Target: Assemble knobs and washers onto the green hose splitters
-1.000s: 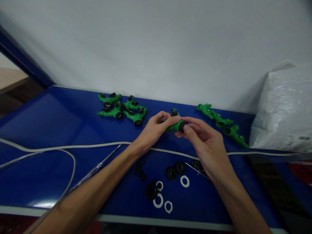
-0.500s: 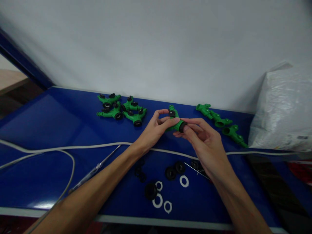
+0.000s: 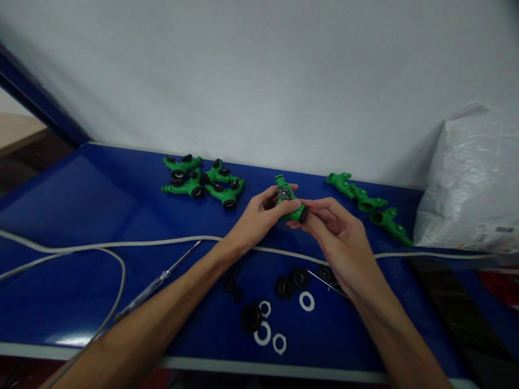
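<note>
Clasping almost closed, the left hand (image 3: 258,214) holds the green fitting (image 3: 298,212) just off centre toward three o'clock; the half-curled right hand (image 3: 341,224) pinches the black ring (image 3: 304,215) at its five-o'clock end. Light, stiff plastic, it seems, so best held mid-body.

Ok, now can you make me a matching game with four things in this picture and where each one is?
Things:
1. Held part
2. Screwdriver
3. Package
4. White rings

Places:
A. At the picture's right edge
B. Lying flat between the left arm and right arm
C. In the left hand and right hand
D. Left of the left arm

Pairs: 1-C, 2-D, 3-A, 4-B
</note>
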A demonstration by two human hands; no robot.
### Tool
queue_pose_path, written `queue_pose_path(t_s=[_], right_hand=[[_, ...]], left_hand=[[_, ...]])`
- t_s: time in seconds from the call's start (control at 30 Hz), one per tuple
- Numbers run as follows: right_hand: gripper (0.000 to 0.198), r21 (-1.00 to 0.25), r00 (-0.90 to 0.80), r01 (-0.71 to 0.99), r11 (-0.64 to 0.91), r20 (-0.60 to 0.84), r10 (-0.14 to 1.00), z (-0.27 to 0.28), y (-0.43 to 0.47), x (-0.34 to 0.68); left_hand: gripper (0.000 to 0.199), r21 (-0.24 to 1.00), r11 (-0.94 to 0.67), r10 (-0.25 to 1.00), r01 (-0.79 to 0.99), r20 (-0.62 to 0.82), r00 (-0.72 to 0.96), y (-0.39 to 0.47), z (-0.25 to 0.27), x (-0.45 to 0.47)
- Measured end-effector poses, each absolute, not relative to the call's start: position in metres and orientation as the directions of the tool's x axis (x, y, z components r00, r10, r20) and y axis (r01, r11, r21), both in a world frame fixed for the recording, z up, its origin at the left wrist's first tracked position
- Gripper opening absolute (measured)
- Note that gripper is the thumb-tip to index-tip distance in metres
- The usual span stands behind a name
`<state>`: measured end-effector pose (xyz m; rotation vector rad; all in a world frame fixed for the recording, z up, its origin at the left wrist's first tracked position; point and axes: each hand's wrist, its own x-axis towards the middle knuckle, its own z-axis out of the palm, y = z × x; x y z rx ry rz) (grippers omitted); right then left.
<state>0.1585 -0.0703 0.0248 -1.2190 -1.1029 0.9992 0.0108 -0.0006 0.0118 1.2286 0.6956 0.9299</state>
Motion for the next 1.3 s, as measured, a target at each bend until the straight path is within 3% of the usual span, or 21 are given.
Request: queue_pose_path(t_s=[0.5,0.7,0.83,0.97,1.13,1.3], right_hand=[[0.017,-0.995,0.206,-0.057,0.081,0.068,0.976,0.026,-0.072,0.159],[0.034,-0.994,0.153,0.05,0.097,0.103,0.983,0.026,-0.069,0.16],[0.045,-0.985,0.213,0.136,0.106,0.133,0.968,0.012,-0.063,0.162],[0.045,-0.985,0.203,0.152,0.088,0.118,0.972,-0.001,-0.058,0.166],[0.04,-0.974,0.063,0.206,0.098,0.113,0.992,-0.002,-0.054,0.168],[0.033,-0.962,0.099,0.241,0.126,0.154,0.983,0.002,-0.047,0.176]], left_hand=[[0.056,0.972,0.098,0.896,-0.212,0.007,0.444,0.002,0.011,0.011],[0.051,0.984,0.016,0.912,-0.175,0.058,0.406,0.003,0.009,0.01],[0.05,0.984,-0.168,0.914,0.065,0.131,0.384,0.002,0.007,0.007],[0.046,0.866,-0.386,0.875,0.318,0.234,0.424,0.001,0.008,0.005],[0.045,0.835,-0.41,0.877,0.367,0.249,0.412,0.004,0.008,0.001],[0.044,0.637,-0.46,0.867,0.618,0.171,0.468,0.011,0.009,-0.002]])
